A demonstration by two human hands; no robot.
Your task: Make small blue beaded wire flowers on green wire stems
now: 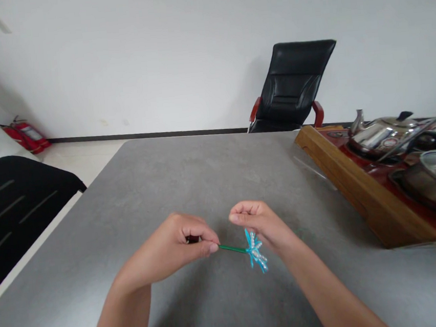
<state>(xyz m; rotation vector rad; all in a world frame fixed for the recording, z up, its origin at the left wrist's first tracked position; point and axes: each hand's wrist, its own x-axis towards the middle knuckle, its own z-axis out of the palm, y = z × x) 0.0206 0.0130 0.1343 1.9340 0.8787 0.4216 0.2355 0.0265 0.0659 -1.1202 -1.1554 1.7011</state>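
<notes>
A small artificial flower has blue petals with pearly white beads and a thin green stem. My left hand pinches the end of that stem between thumb and forefinger, so the flower lies sideways above the grey table, its head pointing right. Just above and right of the blossom is my right hand, its fingers curled together with thumb against forefinger. Whatever it may hold is too small or hidden to make out.
On the right, a wooden tea tray carries a steel kettle and a glass-lidded pot. Beyond the table stands a black chair. Another black chair is at the left, near a red extinguisher.
</notes>
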